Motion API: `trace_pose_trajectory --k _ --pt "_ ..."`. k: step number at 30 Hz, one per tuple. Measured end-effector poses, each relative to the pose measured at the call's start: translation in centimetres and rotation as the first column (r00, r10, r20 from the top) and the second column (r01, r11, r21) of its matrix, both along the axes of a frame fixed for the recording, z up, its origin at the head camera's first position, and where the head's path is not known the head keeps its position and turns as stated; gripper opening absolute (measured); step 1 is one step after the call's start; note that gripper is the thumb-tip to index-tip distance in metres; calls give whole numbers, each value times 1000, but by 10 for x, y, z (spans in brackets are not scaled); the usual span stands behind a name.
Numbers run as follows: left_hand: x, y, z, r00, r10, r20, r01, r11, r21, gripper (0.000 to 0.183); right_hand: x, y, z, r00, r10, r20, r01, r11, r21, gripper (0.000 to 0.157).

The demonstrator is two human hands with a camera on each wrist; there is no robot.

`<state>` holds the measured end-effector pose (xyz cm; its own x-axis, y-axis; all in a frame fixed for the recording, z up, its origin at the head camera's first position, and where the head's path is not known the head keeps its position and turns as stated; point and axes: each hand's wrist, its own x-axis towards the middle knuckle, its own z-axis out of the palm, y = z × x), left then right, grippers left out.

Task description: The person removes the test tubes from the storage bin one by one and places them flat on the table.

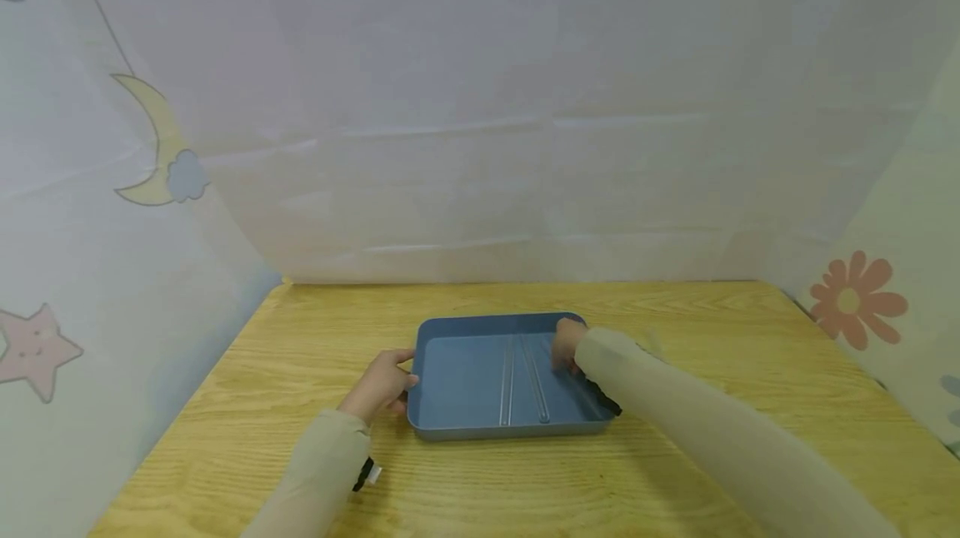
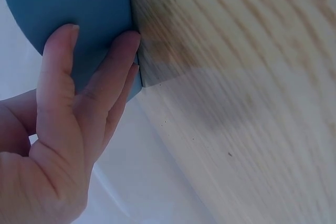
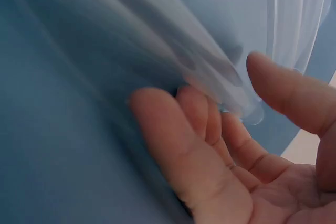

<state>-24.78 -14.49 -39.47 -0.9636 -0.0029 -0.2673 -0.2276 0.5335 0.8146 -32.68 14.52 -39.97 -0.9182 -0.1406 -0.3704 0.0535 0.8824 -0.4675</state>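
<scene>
A shallow blue tray (image 1: 461, 380) lies on the wooden table. My left hand (image 1: 382, 384) touches its left side with straight fingers, which rest along the outer wall (image 2: 100, 3) in the left wrist view. Inside the tray, two clear test tubes lie lengthwise, a left one (image 1: 507, 380) and a right one (image 1: 534, 380). My right hand (image 1: 567, 345) reaches into the tray's right part. Close up in the right wrist view, another clear test tube (image 3: 173, 30) runs between its loosely bent fingers and the thumb, whose tip stands slightly apart from the tube.
The wooden table (image 1: 337, 330) stretches out around the tray. A pale sheet (image 1: 480, 188) hangs behind its far edge. Patterned side sheets show a moon (image 1: 153, 142) and a star (image 1: 37, 351) on the left and a flower (image 1: 855, 301) on the right.
</scene>
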Motion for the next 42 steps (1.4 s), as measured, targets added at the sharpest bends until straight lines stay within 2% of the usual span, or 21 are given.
trace_pose_trajectory --k 3,6,10,13,16,19,22,26,34,42 --pt "0 0 0 1000 -2 1 2 1000 1 52 -4 1 -4 999 -2 34 3 1000 -18 65" --pt "0 -1 0 1000 -6 -5 6 1000 -5 52 -3 1 -3 999 -15 51 17 999 -41 58" --pt "0 -1 1 1000 -7 -7 7 1000 -7 52 6 3 3 995 -53 85 62 993 -105 31" --pt "0 0 1 1000 -5 -1 5 1000 2 52 11 6 7 986 -102 130 126 974 -187 18" --pt "-1 0 1 1000 1 5 -1 1000 6 52 15 9 12 978 -118 170 158 955 -250 21" --pt "-1 1 1 1000 1 5 -1 1000 -2 52 17 10 17 972 -128 199 183 938 -294 32" --pt "0 1 1 1000 3 3 -3 1000 -10 51 18 12 20 967 -142 209 212 906 -367 43" --pt "0 0 1 1000 2 0 -2 1000 -11 51 18 14 20 965 -140 222 228 869 -439 51" --pt "7 3 8 1000 7 -9 -8 1000 -29 51 24 22 29 966 -105 236 210 851 -481 54" --pt "16 6 16 1000 17 -8 -17 1000 -24 52 31 33 36 967 -89 238 210 807 -552 65"
